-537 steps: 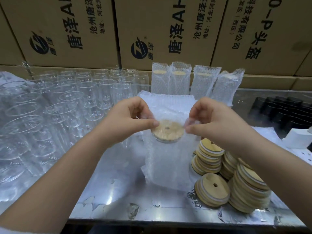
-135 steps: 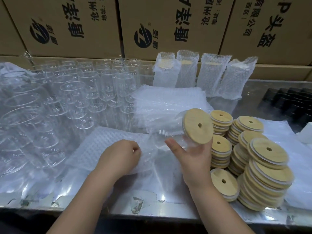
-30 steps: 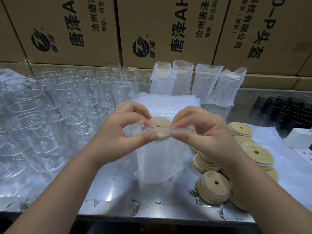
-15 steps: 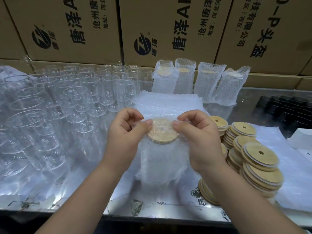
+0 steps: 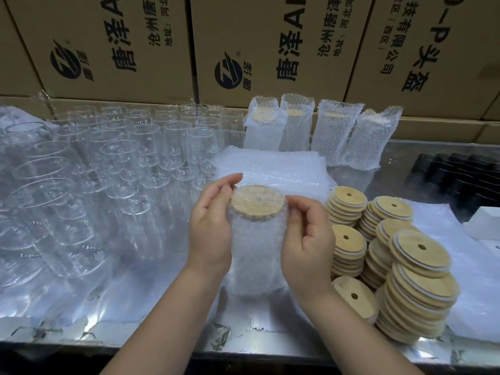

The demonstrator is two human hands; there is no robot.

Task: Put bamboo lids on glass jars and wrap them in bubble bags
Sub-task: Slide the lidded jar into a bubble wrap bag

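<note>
Head camera: you are holding a bagged jar (image 5: 257, 255) upright on the shiny table (image 5: 151, 315), with its bamboo lid (image 5: 257, 203) on top. Your left hand (image 5: 209, 231) is clasping its left side and your right hand (image 5: 305, 239) its right, fingers curled against the rim. Loose lid stacks (image 5: 405, 266) are sitting just to the right.

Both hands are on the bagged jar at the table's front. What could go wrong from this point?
1. The left hand and right hand hold the bubble bag near the bamboo lid; if lifted that way, the jar might slide inside the film.
2. The leaning lid stacks stand close beside the right forearm and could topple if brushed.
3. The empty glasses crowd the left side; a wide swing could knock them.
</note>
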